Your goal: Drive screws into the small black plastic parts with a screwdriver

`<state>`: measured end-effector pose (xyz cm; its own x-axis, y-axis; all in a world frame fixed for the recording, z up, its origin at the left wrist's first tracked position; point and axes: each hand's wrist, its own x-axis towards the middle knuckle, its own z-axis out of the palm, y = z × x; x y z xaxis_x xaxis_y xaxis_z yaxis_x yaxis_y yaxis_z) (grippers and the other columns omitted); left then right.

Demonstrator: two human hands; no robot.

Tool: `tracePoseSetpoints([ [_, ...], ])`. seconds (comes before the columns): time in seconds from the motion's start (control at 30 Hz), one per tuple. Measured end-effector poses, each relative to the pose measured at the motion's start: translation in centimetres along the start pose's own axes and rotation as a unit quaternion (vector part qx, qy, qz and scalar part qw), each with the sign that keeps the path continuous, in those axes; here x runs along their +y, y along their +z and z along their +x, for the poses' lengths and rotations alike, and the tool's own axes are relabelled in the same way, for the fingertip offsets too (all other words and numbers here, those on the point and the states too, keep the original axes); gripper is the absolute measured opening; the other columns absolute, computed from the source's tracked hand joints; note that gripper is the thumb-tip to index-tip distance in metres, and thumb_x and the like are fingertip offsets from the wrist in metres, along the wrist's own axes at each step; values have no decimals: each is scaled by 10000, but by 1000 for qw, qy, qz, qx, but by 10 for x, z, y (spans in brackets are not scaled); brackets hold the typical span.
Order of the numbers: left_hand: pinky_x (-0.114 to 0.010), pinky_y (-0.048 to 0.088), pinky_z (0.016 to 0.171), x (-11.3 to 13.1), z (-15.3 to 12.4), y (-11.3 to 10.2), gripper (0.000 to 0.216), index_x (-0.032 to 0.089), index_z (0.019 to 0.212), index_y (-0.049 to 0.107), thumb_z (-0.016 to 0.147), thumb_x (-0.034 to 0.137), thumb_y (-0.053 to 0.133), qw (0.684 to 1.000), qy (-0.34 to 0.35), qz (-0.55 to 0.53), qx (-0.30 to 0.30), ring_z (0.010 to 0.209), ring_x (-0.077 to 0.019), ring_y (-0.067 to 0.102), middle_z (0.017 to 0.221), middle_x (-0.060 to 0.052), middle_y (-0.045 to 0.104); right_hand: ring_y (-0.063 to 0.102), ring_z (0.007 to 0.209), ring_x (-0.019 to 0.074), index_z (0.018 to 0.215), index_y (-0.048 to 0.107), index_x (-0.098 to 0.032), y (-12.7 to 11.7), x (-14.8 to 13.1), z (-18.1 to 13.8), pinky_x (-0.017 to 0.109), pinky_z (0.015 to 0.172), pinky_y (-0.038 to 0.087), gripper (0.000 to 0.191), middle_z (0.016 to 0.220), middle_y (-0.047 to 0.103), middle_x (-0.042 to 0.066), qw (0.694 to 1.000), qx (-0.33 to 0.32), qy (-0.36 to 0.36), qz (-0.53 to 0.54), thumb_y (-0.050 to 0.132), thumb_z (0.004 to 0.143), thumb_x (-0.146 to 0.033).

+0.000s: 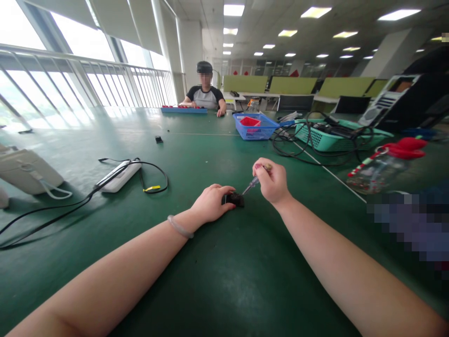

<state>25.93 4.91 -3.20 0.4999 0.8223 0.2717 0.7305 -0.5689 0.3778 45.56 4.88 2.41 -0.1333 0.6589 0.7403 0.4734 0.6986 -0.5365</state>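
Observation:
My left hand (211,203) rests on the green table (217,281), its fingers closed on a small black part (234,199) that it pins to the surface. My right hand (271,181) is closed round a small screwdriver (253,184), held slanted with its metal tip down on the black part. A clear bracelet circles my left wrist.
A white device (115,176) with black cables lies to the left. A blue basket (255,126) and a teal basket (329,135) full of cables stand farther back. A clear bottle with a red lid (382,166) lies at the right. Another person sits at the far end.

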Motion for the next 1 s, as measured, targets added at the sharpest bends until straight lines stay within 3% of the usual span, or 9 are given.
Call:
tracePoseSetpoints([
  [0.17, -371, 454, 990, -1, 0, 0, 410, 291, 1167, 630, 778, 417, 657, 1000, -6, -7, -2, 1083, -242, 582, 1091, -40, 678, 450, 560, 141, 615, 505, -206, 3, 15, -2, 271, 564, 348, 305, 588, 459, -10, 995, 85, 16, 52, 442, 899, -299],
  [0.43, -365, 453, 986, -1, 0, -2, 411, 293, 1171, 631, 780, 416, 648, 1000, -6, -10, -10, 1092, -237, 573, 1094, -35, 678, 398, 482, 106, 600, 512, -196, 8, 37, -4, 230, 467, 305, 294, 548, 441, -30, 978, 97, 93, 160, 461, 871, -298],
  [0.77, -376, 451, 985, -1, 1, -2, 403, 293, 1167, 633, 785, 422, 641, 1000, -5, -9, -12, 1098, -245, 571, 1095, -40, 678, 400, 466, 95, 593, 519, -190, 5, 42, -3, 222, 447, 300, 284, 524, 425, -35, 978, 54, 102, 176, 465, 862, -265],
  [1.0, -372, 454, 984, 0, 1, -2, 398, 286, 1157, 640, 780, 412, 648, 1000, -6, -16, -10, 1086, -243, 574, 1094, -41, 677, 361, 395, 73, 612, 494, -196, 14, 59, -3, 200, 396, 289, 356, 455, 381, -65, 929, 55, 214, 296, 581, 839, -456],
])
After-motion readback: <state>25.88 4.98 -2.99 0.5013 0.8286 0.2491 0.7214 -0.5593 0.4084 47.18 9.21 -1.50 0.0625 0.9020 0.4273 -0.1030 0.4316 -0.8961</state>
